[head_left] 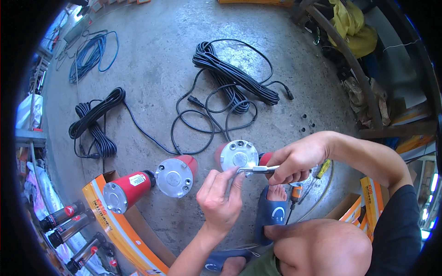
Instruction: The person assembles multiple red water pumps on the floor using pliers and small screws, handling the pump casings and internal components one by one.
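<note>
My right hand point(297, 158) is wrapped round a pair of slim-nosed pliers point(258, 169) pointing left. The thumb and forefinger of my left hand point(220, 200) pinch at the pliers' tip; whatever is between them is too small to make out. Just behind the tip stands a red cylinder with a round silver end cap point(239, 156), its cap facing up with small holes near the rim. Left of it is a second red cylinder with a silver cap point(174, 177). A third red cylinder point(134, 187) lies tilted further left, a white label on its side.
Black cable coils point(235, 78) lie ahead, with another black coil point(94, 124) at left. An orange carton point(115, 221) holds the left front. A yellow-handled screwdriver point(324, 169) and an orange-and-black tool point(295, 193) lie by my foot. Small dark round parts point(304, 116) dot the floor.
</note>
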The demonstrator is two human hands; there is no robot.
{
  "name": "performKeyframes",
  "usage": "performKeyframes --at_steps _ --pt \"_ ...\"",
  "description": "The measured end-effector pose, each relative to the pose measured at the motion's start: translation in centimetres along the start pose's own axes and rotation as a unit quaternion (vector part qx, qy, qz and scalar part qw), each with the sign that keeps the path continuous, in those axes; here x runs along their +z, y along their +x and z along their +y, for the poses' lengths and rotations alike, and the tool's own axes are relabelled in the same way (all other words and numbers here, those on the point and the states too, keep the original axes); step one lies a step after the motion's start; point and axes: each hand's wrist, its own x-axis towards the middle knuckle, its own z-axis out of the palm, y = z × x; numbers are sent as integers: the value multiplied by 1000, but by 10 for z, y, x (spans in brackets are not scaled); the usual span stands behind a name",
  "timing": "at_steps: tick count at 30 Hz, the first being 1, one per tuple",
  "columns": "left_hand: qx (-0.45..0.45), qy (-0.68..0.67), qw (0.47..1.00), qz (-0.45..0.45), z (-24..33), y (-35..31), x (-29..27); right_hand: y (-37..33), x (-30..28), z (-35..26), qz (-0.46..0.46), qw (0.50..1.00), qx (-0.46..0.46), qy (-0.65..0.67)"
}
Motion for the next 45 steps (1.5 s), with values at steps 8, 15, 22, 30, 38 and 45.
performKeyframes --at_steps 8,15,22,30,38,45 --pt "57 -8 998 -20 5 12 -21 -13 18 7 13 999 -32 -2" --pt "-58 -234 966 -93 51 -15 -4 -87 64 53 181 962 -181 95" --pt "-507 -521 660 -192 24 -57 15 -89 90 138 412 885 -216 4" --pt "-339 -367 845 -193 33 -34 67 -48 101 197 621 725 -87 -285" --pt "-96 -134 968 -188 33 -12 92 -39 99 188 605 738 -92 -284" --pt "-41 -91 975 -199 28 -7 94 -46 103 183 585 763 -67 -266"
